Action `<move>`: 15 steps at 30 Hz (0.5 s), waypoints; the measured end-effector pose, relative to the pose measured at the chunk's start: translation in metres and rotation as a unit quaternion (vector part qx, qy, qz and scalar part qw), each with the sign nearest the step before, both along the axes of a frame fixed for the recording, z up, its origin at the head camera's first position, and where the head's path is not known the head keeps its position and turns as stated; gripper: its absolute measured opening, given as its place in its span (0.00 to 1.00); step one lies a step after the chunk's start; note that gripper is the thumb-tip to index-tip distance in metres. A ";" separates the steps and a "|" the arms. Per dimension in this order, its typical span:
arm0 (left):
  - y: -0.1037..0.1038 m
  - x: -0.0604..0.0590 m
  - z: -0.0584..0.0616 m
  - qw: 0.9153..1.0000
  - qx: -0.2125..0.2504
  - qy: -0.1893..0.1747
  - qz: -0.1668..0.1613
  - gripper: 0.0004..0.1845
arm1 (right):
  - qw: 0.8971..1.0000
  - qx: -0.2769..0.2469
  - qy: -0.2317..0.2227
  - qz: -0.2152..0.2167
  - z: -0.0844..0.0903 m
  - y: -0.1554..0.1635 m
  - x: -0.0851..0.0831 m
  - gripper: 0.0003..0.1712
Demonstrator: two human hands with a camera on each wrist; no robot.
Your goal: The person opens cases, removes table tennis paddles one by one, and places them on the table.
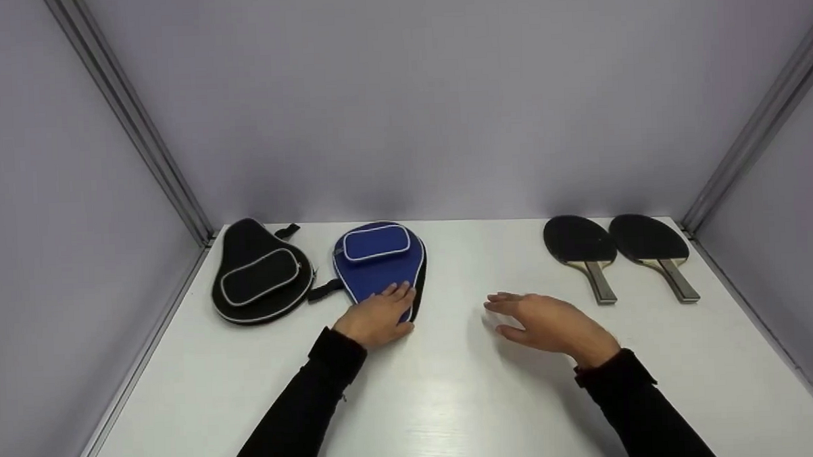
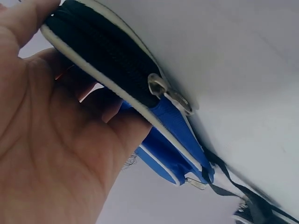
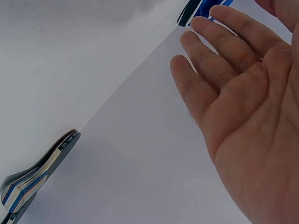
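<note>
A white surface [image 1: 453, 403] sits between pale grey walls. At centre left of the head view lies a blue paddle case [image 1: 378, 260], its narrow end gripped by the left hand [image 1: 377, 317], fingers curled around the edge. The right hand [image 1: 548, 321] hovers open at centre, fingers straight, holding nothing. A black case [image 1: 259, 274] lies further left; two black paddles [image 1: 617, 248] rest upper right.

Left hand [image 1: 377, 319] extended forward, palm down, fingers [image 1: 400, 293] curled in a grip. Right hand [image 1: 547, 324] raised, held apart to the right, palm turned inward, fingers [image 3: 212, 65] straight and together. Both forearms in dark sleeves.
</note>
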State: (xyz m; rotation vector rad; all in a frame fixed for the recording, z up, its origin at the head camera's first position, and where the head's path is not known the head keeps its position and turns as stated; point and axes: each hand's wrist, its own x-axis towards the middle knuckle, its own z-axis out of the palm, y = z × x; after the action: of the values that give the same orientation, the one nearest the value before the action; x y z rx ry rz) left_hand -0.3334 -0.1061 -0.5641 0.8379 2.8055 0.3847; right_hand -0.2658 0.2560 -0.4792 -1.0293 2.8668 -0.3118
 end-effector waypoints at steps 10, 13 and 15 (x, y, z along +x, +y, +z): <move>-0.032 -0.013 -0.004 1.000 -0.008 0.010 0.025 0.43 | 1.000 0.001 0.030 0.000 -0.002 -0.002 0.000 0.29; -0.038 -0.008 0.005 0.999 0.006 0.002 0.037 0.43 | 0.999 0.003 0.040 -0.004 -0.004 -0.003 0.000 0.29; -0.041 -0.004 0.012 0.999 0.016 -0.011 0.040 0.43 | 0.999 0.004 0.046 -0.007 -0.005 -0.004 0.001 0.29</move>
State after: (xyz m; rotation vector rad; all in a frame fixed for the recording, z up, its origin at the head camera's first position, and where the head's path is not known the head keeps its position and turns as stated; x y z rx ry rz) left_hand -0.3375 -0.1474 -0.5522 0.7242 2.8271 0.4496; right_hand -0.2652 0.2520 -0.4844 -1.0491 2.9548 -0.2597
